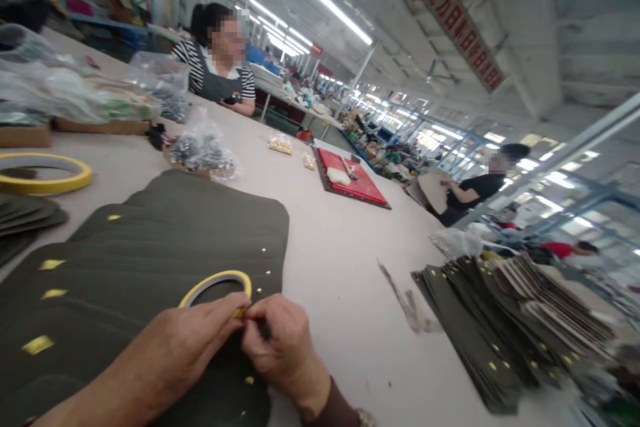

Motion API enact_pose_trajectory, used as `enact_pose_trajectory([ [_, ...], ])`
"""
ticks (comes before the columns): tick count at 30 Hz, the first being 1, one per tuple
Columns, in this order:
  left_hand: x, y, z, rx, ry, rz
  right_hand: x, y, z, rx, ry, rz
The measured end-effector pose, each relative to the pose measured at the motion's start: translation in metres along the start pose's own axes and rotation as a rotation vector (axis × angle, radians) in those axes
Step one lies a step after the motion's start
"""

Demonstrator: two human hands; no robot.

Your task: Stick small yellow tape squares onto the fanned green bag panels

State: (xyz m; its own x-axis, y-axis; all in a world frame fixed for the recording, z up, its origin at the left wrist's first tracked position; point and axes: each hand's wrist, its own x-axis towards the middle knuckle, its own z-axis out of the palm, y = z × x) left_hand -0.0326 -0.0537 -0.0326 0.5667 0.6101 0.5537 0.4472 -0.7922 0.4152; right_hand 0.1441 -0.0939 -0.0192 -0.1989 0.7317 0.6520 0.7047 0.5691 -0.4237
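Observation:
A roll of yellow tape (241, 276) is gripped in my left hand (193, 333), above a dark olive fabric panel (200, 213). My right hand (283, 340) meets the left at the roll's near edge, its thumb and finger pinched on a small piece of the tape (239, 313). Small yellow tape pieces (38, 345) are stuck on the panel's left part. Several tiny shiny metal studs (268, 273) run along its right edge. My fingers partly hide the roll and the panel beneath.
Another yellow tape roll (75, 177) lies at left by stacked dark pieces (25, 217). Plastic bags of metal parts (205, 153) sit behind the panel. A red board (345, 173) lies farther back. Tape-marked panels (465, 320) are piled at right. A person (220, 73) sits across the table.

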Motion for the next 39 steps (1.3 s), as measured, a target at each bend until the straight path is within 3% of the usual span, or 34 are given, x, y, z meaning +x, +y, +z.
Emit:
enact_pose_trajectory([
  [4, 0.001, -0.014, 0.007, -0.069, -0.008, 0.015, 0.006, 0.002, 0.004, -0.077, 0.065, -0.027],
  [6, 0.003, -0.012, 0.005, -0.046, -0.014, -0.003, 0.009, -0.001, 0.005, -0.033, 0.068, 0.031],
  [10, 0.006, 0.006, -0.005, 0.03, -0.012, -0.009, 0.01, -0.005, 0.004, 0.258, -0.011, 0.498],
  [14, 0.009, 0.017, -0.007, 0.065, -0.03, 0.021, 0.009, 0.017, -0.003, 0.528, -0.032, 0.924],
  [17, 0.009, 0.012, -0.006, 0.241, -0.141, -0.08, 0.008, 0.037, -0.008, 0.672, -0.099, 1.05],
  [22, 0.01, 0.007, -0.004, 0.379, -0.332, -0.14, 0.007, 0.044, -0.007, 0.562, -0.154, 0.964],
  [32, 0.012, 0.011, -0.003, 0.358, -0.34, -0.155, 0.012, 0.032, 0.005, 0.057, -0.255, 0.579],
  [35, 0.012, 0.011, -0.004, 0.359, -0.343, -0.161, 0.01, 0.031, 0.008, 0.01, -0.242, 0.57],
  [39, 0.01, 0.009, -0.004, 0.365, -0.336, -0.174, -0.001, 0.033, 0.004, 0.123, -0.172, 0.685],
])
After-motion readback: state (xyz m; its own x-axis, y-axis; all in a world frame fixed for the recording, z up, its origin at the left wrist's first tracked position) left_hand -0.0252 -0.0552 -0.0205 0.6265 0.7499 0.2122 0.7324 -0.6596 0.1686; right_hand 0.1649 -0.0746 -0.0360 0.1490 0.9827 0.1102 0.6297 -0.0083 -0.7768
